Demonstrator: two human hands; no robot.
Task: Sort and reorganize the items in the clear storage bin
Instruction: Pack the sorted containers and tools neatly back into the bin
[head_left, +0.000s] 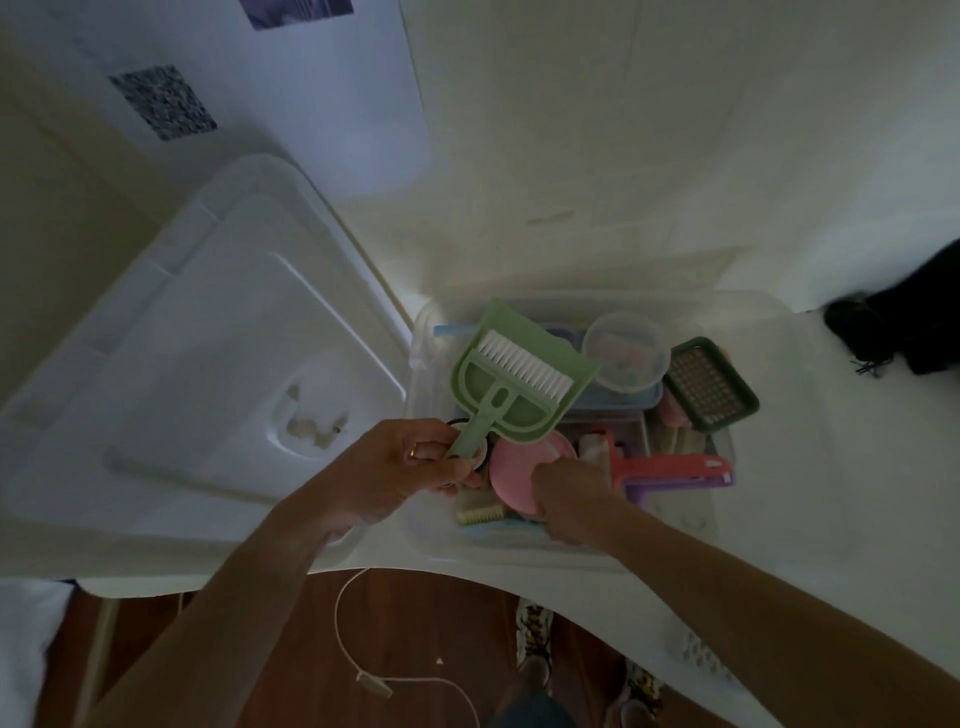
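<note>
My left grip (415, 460) pinches the green dustpan set (519, 384) by its handle above the clear bin (748, 452) — my right grip (566, 493) curls round the pink disc (511, 467) inside.

The right hand (569, 493) reached down into the clear bin (727, 525), and its fingertips were lost behind the pink round piece (514, 470), so whether they gripped anything could not be told. The contents of the round lidded tub (625, 351) were only a pale blur. Under the green dustpan (524, 371) a bluish tray showed just its edges. The black object (904, 325) at the right was cut off by the frame. Small bits in the lid's (208, 338) recess were too faint to name.
</note>
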